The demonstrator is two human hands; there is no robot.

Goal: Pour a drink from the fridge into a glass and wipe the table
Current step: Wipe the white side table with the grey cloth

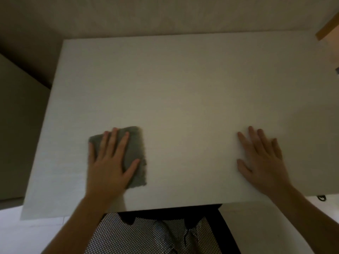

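Observation:
A folded grey cloth [134, 149] lies on the white table [183, 85], near its front left. My left hand [110, 162] presses flat on the cloth with straight, spread fingers. Flat on the bare tabletop at the front right rests my right hand [260, 158], fingers straight, holding nothing. No glass, drink or fridge is in view.
A wall runs behind the table's far edge. A wooden edge [328, 26] shows at the top right. A dark chair frame [225, 231] and patterned trousers [146, 235] are below the front edge. A pale unit [18, 125] stands to the left.

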